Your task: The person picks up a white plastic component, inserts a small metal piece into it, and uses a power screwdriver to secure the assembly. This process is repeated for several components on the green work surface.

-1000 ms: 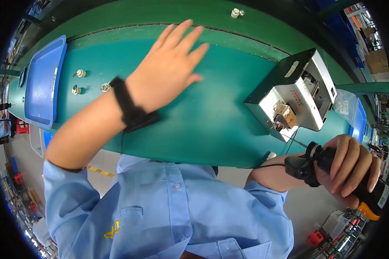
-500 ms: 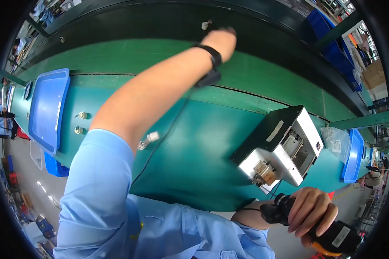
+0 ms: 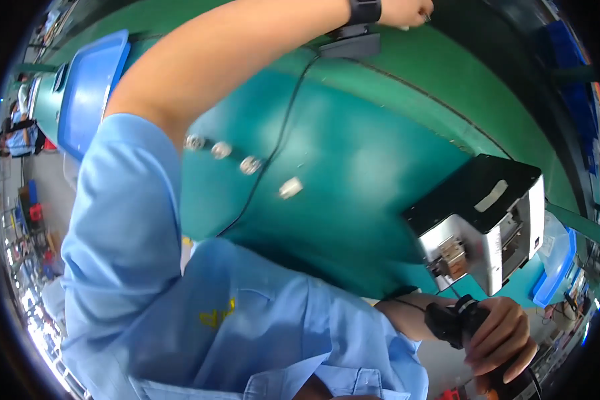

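My left hand (image 3: 407, 12) reaches out at the top edge above the green bench's far strip. Its fingers are closed, with a small whitish thing just showing beneath them; I cannot make out what it is. A black band and box (image 3: 351, 45) sit on that wrist, trailing a black cable (image 3: 280, 137). At the lower right, my right hand (image 3: 500, 333) is wrapped round a black handheld power tool (image 3: 472, 313). Just beyond it stands a black-and-white machine housing (image 3: 477, 220) with an open front and a metal mechanism.
Several small pale round fittings lie in a row, among them one fitting (image 3: 249, 165) touching the cable. A white block-shaped piece (image 3: 290, 188) lies nearby on the green mat (image 3: 353, 167). Blue trays stand left (image 3: 93, 93) and far right (image 3: 559, 270).
My left hand has moved right and toward the top edge of the view. The view has shifted and tilted, uncovering more fittings beside my arm. My right hand still grips the tool.
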A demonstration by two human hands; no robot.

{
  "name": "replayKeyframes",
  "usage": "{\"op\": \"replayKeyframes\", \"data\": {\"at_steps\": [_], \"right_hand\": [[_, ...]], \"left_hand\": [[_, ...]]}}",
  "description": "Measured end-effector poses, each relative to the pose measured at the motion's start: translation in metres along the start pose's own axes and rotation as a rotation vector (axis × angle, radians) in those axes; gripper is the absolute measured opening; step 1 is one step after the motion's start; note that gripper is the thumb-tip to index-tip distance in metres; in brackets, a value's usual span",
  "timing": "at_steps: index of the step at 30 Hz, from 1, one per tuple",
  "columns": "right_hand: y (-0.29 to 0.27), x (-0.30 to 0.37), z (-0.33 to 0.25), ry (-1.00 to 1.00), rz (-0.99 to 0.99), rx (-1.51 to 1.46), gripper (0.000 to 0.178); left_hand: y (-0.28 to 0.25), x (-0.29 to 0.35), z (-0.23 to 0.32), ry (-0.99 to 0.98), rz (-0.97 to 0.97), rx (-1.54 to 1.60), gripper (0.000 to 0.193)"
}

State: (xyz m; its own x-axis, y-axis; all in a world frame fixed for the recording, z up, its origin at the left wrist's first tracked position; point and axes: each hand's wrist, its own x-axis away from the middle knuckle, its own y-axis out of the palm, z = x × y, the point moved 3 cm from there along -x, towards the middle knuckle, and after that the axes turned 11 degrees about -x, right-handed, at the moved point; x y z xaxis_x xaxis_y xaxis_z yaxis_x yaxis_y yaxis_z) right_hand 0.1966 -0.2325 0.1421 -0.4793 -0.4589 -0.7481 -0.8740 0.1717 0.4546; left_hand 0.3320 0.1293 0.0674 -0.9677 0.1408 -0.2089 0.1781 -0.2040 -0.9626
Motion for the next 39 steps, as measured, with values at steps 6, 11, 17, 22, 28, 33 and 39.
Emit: {"op": "replayKeyframes", "data": {"at_steps": [6,11,17,22,28,33,39], "right_hand": [[0.006,-0.002,0.002,-0.041,0.034,0.152,0.038],[0.011,0.000,0.000,-0.062,0.006,0.052,0.038],[0.020,-0.008,-0.001,-0.025,-0.032,0.036,0.036],[0.026,-0.011,-0.002,0.021,-0.047,0.079,0.034],[0.026,-0.025,0.001,0.121,-0.111,0.091,0.033],[0.034,-0.028,-0.022,0.147,-0.197,0.005,0.032],[0.048,-0.020,-0.053,0.074,-0.241,0.054,0.030]], "left_hand": [[-0.027,0.171,0.051,0.026,-0.406,-0.099,0.025],[-0.042,0.239,0.112,0.075,0.023,-0.369,0.033],[0.001,0.286,0.181,0.282,-0.124,-0.213,0.026],[-0.002,0.283,0.169,0.193,-0.199,-0.048,0.021],[-0.022,0.304,0.127,-0.163,0.031,0.144,0.029],[-0.035,0.294,0.155,-0.198,0.151,-0.103,0.035],[-0.012,0.257,0.242,0.322,0.008,0.348,0.044]]}}
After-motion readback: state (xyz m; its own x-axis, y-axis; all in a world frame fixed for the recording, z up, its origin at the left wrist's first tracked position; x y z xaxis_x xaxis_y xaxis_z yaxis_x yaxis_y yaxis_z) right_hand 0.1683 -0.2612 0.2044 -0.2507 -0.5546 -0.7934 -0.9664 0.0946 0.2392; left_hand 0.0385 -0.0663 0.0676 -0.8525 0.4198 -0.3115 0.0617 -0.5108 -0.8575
